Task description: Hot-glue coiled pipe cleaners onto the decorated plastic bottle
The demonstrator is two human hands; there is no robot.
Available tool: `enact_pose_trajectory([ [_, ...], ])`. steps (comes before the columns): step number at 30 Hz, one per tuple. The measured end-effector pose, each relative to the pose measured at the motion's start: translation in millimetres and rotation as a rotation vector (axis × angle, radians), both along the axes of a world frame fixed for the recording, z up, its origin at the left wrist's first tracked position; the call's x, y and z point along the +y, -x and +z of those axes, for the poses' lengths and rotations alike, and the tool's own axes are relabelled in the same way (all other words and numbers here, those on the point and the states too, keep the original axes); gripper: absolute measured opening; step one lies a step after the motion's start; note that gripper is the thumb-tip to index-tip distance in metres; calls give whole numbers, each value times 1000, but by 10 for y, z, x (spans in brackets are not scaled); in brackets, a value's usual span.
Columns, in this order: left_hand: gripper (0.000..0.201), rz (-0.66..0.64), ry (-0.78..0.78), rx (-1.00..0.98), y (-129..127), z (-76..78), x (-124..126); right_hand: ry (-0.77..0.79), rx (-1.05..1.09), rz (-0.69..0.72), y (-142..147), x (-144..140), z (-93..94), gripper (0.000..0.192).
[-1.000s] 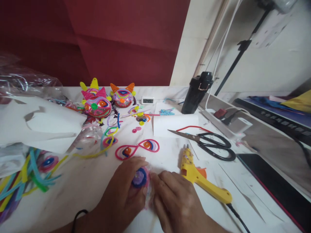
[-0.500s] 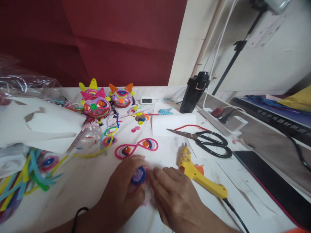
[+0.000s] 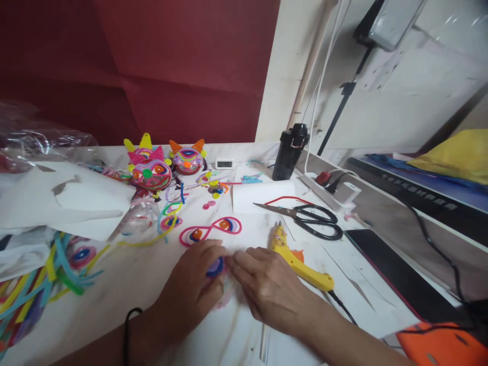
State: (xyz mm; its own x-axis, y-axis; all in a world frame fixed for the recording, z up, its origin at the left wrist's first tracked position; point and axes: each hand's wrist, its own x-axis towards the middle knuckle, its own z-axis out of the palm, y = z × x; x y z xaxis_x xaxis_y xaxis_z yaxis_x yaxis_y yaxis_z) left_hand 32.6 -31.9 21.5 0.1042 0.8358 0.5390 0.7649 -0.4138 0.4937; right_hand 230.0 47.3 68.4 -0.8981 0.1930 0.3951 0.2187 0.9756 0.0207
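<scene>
Both my hands press on a small round craft piece point(image 3: 215, 266) with a purple and blue coiled face, low on the white table point(image 3: 125, 284). My left hand point(image 3: 192, 290) cups its left side. My right hand point(image 3: 267, 287) holds its right side, fingertips at the coil. Most of the piece is hidden under my fingers. Just beyond lies a pink pipe-cleaner pair of eyes point(image 3: 210, 231). A yellow glue gun point(image 3: 299, 262) lies right of my right hand.
Black scissors point(image 3: 310, 219) lie on white paper at the right. Two finished pipe-cleaner masks point(image 3: 152, 170) stand at the back by a small clock point(image 3: 224, 163) and black bottle point(image 3: 288, 151). Loose pipe cleaners point(image 3: 41, 279) pile at the left. A dark tablet point(image 3: 392, 269) lies far right.
The view has tilted up and swung right, so everything sits smaller and further left. My hands stay on the round piece, with the fingers closed further over it.
</scene>
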Motion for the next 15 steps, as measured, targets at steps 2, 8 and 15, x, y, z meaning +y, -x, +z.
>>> enact_pose_trajectory([
  [2, 40, 17, 0, -8, -1, -15, -4, 5, -40, -10, -5, -2, 30, 21],
  [8, 40, 90, -8, -42, 14, -40, 4, 18, -127, 4, -2, 58, 187, 19],
  [15, 33, 75, 0, -60, 42, -32, 8, 60, -141, 42, 7, 179, 213, 22],
])
